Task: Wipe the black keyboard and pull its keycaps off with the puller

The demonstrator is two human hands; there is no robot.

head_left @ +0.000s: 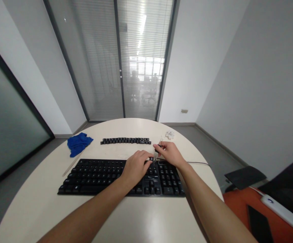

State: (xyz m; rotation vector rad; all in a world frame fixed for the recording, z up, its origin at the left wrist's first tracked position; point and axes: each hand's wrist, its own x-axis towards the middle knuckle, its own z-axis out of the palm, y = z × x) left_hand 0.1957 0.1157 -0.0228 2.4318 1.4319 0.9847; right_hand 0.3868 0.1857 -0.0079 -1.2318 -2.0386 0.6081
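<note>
A black full-size keyboard point(98, 177) lies across the table in front of me. My left hand point(136, 165) rests over its right-middle part, with thumb and index finger closed on a small black keycap point(151, 158) at the top row. My right hand point(170, 152) pinches a slim tool point(155, 154) with a dark grip and a pale, thin lower end. Its tip points down beside the keycap; the tool's exact kind is hard to make out. Behind the keyboard, several loose black keycaps point(126, 140) are lined up in rows.
A crumpled blue cloth point(78, 143) lies at the table's left, near a thin pale stick point(71, 164). A whitish crumpled item point(170, 135) sits beyond my right hand. A black cable point(198, 163) runs rightward. An orange chair point(244, 206) holding a white power strip point(283, 212) stands right of the table point(146, 219).
</note>
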